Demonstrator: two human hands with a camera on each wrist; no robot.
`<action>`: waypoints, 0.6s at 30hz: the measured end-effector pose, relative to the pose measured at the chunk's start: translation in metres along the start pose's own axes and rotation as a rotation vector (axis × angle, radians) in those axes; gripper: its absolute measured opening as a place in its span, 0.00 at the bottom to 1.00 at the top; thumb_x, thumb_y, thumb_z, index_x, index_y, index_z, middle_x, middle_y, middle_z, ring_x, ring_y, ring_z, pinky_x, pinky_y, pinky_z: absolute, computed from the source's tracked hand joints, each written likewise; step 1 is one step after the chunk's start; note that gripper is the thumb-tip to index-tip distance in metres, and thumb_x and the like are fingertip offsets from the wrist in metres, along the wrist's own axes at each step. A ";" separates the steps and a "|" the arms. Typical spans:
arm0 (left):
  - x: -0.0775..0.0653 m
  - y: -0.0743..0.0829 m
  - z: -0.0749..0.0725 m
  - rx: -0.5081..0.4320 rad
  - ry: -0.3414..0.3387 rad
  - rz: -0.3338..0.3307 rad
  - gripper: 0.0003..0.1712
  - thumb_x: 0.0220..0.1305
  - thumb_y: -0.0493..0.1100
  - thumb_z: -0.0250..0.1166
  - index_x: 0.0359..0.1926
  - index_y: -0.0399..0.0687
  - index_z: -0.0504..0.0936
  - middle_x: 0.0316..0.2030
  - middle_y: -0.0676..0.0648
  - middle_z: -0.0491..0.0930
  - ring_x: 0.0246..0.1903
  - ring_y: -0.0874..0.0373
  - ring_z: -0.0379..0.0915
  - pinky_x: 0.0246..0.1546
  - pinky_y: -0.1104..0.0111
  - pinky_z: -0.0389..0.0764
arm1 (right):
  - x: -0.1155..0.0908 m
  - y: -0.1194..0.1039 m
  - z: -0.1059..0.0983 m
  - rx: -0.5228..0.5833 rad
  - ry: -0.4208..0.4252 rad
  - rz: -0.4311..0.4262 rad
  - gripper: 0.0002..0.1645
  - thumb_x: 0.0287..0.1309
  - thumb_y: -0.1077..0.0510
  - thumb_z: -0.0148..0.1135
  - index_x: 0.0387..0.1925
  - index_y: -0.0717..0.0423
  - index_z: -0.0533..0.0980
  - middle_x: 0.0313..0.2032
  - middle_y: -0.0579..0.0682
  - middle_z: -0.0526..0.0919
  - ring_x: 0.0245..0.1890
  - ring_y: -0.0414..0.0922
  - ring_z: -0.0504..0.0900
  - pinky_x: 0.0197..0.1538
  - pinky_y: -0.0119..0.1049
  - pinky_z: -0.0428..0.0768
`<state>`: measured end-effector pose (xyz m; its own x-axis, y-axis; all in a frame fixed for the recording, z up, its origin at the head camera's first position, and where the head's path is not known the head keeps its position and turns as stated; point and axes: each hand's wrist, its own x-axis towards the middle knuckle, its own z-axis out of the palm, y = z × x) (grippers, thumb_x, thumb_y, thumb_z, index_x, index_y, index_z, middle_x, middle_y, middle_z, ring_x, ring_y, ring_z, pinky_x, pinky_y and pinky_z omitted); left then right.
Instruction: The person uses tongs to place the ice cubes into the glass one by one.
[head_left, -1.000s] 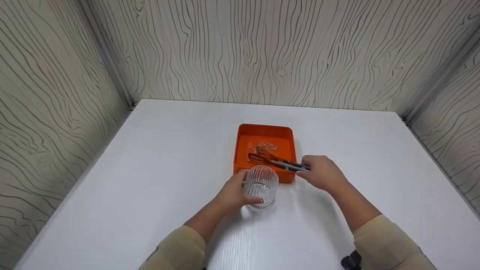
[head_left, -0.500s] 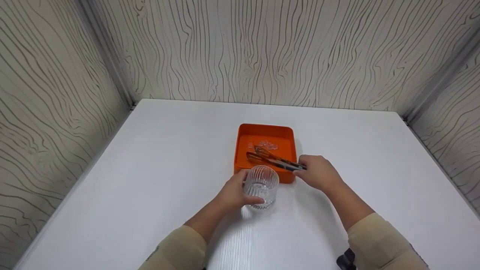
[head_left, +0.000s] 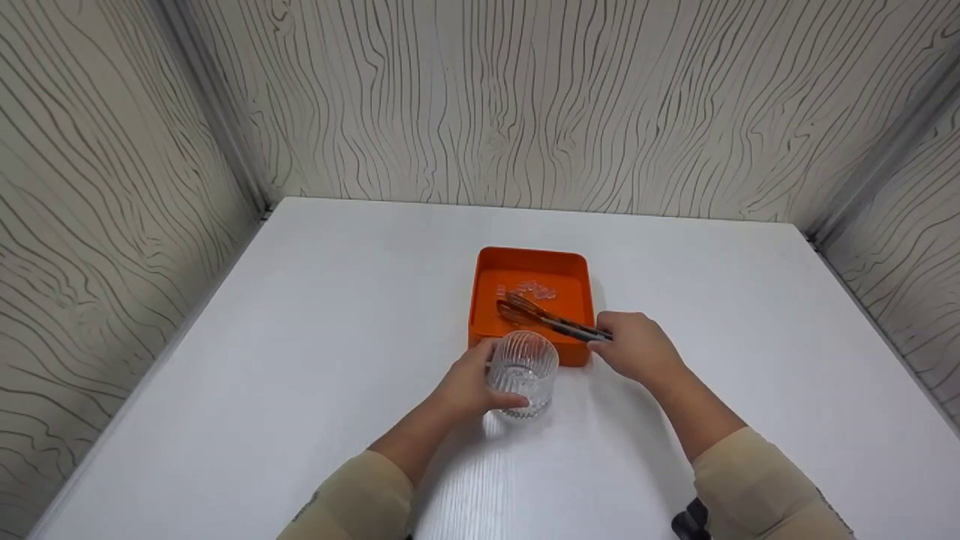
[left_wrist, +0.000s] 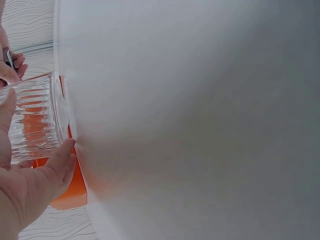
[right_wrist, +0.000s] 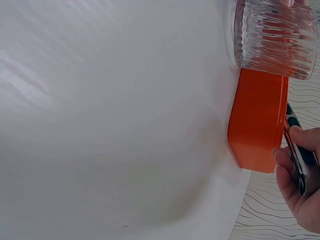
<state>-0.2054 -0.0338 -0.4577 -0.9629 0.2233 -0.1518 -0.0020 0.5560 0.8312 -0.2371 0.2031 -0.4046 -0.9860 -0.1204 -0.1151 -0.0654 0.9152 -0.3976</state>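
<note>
My left hand [head_left: 466,381] holds a clear ribbed glass [head_left: 529,386] at its side, fingers behind it and thumb across the front. Upright on the table, the glass stands just before an orange tray [head_left: 532,259]. From the right, my right hand [head_left: 637,345] grips a pair of tongs [head_left: 559,322] with dark handles and amber-looking ends. Those ends reach over the near rim into the tray, close to each other. Small clear pieces [head_left: 536,289] lie in a cluster beyond them; whether the tongs pinch one is too small to tell. In the right wrist view the tongs' handle end [right_wrist: 302,182] sits in my palm.
A white table [head_left: 360,300] surrounds the tray on all sides. Panels with a wood-grain pattern [head_left: 487,105] rise behind it and at both sides. A small black object [head_left: 691,519] shows by my right sleeve.
My right hand has shifted slightly left with the tongs, whose ends have drawn closer together over the last half second. The glass, the left hand and the tray stay put.
</note>
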 end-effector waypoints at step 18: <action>0.000 -0.001 -0.001 0.002 -0.009 0.031 0.47 0.35 0.56 0.76 0.59 0.62 0.64 0.54 0.55 0.70 0.56 0.54 0.65 0.57 0.54 0.68 | -0.001 0.005 -0.001 -0.013 0.018 -0.010 0.07 0.56 0.53 0.61 0.29 0.51 0.74 0.21 0.47 0.74 0.24 0.46 0.70 0.27 0.34 0.70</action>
<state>-0.2057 -0.0352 -0.4580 -0.9600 0.2478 -0.1306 0.0286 0.5504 0.8344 -0.2367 0.2076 -0.4056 -0.9879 -0.1230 -0.0945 -0.0774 0.9188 -0.3872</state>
